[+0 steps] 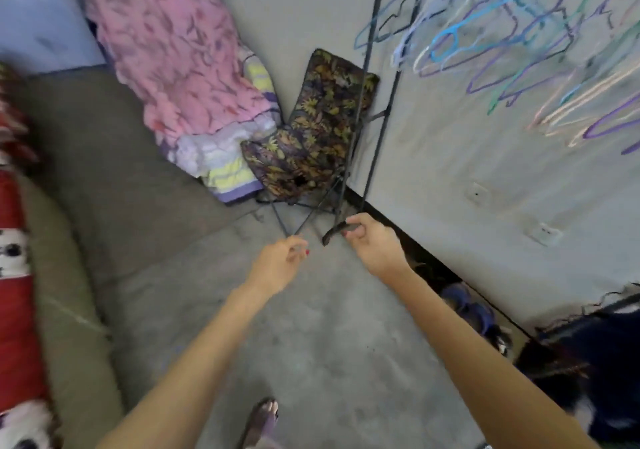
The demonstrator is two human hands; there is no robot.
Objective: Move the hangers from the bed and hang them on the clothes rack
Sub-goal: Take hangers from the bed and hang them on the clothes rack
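Right hand point(372, 240) has its fingers pinched on a dark hanger point(334, 232), long axis running left-right, low over the floor. Left hand point(280, 261) is loosely curled, holding nothing. The rack point(372, 78), already full of hangers, is up and far right, nearer the right hand.

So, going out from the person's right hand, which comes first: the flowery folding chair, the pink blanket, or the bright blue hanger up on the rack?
From the right hand:
1. Flowery folding chair, just beyond the hand, against the wall.
2. and 3. Pink blanket, up and left on the bed, and bright blue hanger, up and right on the rack: both clearly farther, too close to call between them.
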